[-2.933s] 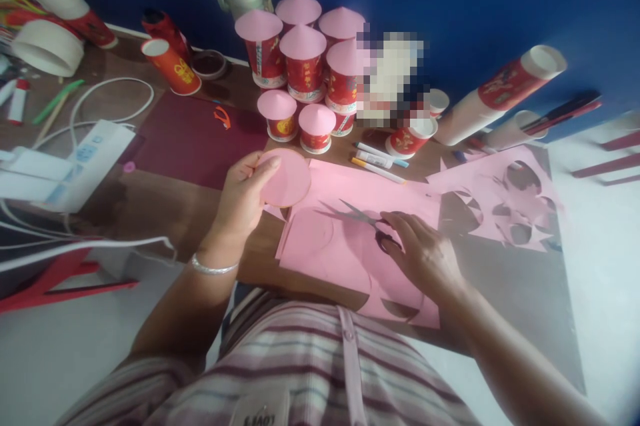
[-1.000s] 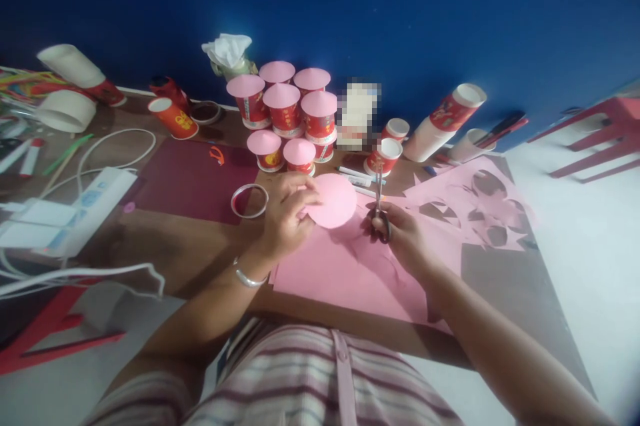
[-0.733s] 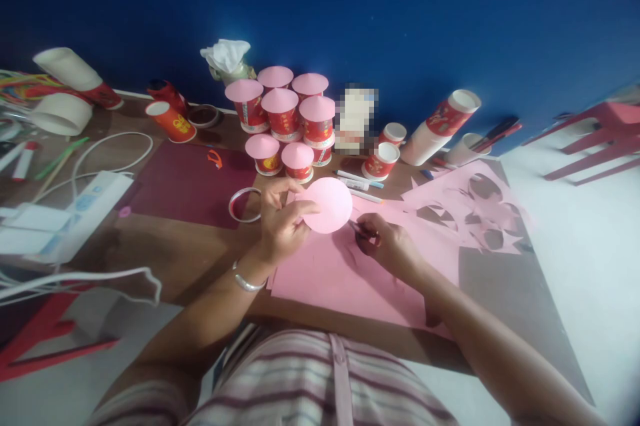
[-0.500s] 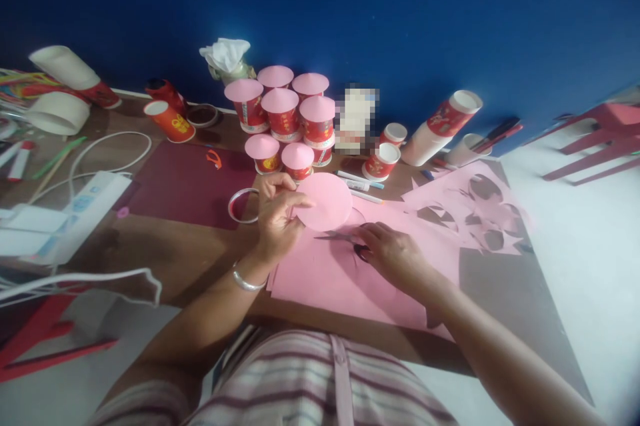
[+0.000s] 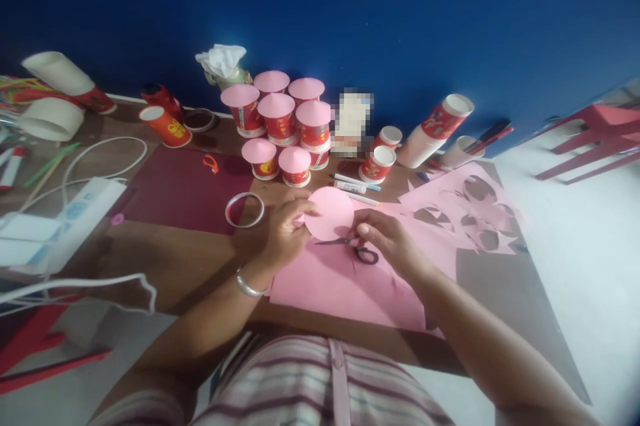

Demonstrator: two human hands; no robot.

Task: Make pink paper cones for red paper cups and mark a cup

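Note:
My left hand [image 5: 290, 229], with a silver bangle at the wrist, pinches the left edge of a pink paper circle [image 5: 330, 214]. At the circle's right edge, my right hand [image 5: 383, 236] has its fingers closed, seemingly on the paper. Just below the circle, dark-handled scissors [image 5: 367, 256] lie on large pink paper sheets [image 5: 345, 293], partly under my right fingers. Behind my hands stand several red paper cups [image 5: 249, 121] topped with pink paper cones [image 5: 277, 106].
A roll of tape [image 5: 244, 211] lies left of my left hand, by a dark red sheet [image 5: 187, 189]. Pens [image 5: 357, 181] and small red cups [image 5: 377, 165] are behind the circle. Cut pink scraps [image 5: 465, 213] lie right. A white power strip [image 5: 80, 223] with cables is left.
My right hand has let go of the scissors, which now lie on the pink sheets, and has moved to the circle's right edge. The circle is slightly lower.

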